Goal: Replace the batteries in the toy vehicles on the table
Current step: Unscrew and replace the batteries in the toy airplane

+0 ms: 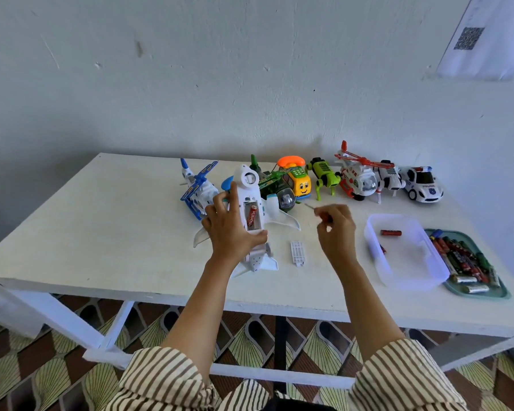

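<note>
Left hand (232, 223) on one toy plane (254, 221)

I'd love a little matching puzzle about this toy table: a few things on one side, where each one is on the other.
Things:
1. white toy plane
2. battery cover
3. single red battery
4. police car

Places:
A. in the clear plastic tub
B. far right of the toy row
C. under the left hand
D. flat on the table, between the hands

Pairs: 1-C, 2-D, 3-A, 4-B
</note>
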The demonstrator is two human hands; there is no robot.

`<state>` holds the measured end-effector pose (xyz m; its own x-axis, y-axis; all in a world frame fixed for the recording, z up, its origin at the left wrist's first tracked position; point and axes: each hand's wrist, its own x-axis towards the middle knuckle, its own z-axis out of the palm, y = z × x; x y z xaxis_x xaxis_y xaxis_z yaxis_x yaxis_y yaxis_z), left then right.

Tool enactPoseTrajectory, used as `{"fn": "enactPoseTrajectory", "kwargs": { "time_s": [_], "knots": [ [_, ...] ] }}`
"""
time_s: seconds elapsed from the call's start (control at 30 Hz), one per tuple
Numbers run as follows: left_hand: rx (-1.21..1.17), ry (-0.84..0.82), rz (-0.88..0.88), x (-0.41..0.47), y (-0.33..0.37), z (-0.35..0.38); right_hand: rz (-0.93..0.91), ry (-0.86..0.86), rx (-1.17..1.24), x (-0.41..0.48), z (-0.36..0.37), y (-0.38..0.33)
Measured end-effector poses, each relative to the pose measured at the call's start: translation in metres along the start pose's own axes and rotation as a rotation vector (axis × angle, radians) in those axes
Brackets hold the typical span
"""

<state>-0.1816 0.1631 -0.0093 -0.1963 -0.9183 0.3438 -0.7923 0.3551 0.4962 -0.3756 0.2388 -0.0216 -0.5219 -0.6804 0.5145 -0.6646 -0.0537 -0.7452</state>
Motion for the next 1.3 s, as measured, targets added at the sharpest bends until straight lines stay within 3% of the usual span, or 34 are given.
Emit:
{"fn": "enactPoseTrajectory", "kwargs": {
  "time_s": [0.13, 0.27, 0.5, 0.67, 0.87, 1.0, 1.1, 1.17, 1.3],
  "knots": [
    [-0.011, -0.007, -0.001, 0.001, -0.002, 0.0, 0.188, -0.198, -0.236, -0.019, 0.0, 0.036],
    [-0.016, -0.008, -0.005, 0.001, -0.001, -0.001, 0.222, -0.379, -0.361, -0.032, 0.003, 0.055],
    [-0.017, -0.018, 0.014, 0.0, -0.001, -0.001, 0.178, -0.398, -0.427, -0.032, 0.004, 0.048],
    [-0.023, -0.01, 0.045, -0.004, -0.002, -0.003, -0.13, -0.163, -0.224, -0.014, 0.019, -0.003],
    [0.022, -0.005, 0.057, -0.009, 0.003, -0.008, -0.426, -0.319, -0.101, -0.008, 0.047, -0.063],
    [0.017, 0.02, 0.051, -0.012, 0.002, -0.009, -0.46, -0.337, -0.076, -0.008, 0.054, -0.064],
    [0.02, 0.044, 0.043, -0.011, 0.003, -0.007, -0.395, -0.381, -0.002, -0.009, 0.046, -0.066],
    [0.013, 0.014, 0.038, -0.013, 0.008, -0.007, -0.248, -0.347, 0.134, -0.01, 0.034, -0.068],
    [-0.094, -0.02, 0.031, -0.024, 0.036, -0.001, 0.183, -0.055, 0.459, -0.003, 0.0, -0.058]
  ]
}}
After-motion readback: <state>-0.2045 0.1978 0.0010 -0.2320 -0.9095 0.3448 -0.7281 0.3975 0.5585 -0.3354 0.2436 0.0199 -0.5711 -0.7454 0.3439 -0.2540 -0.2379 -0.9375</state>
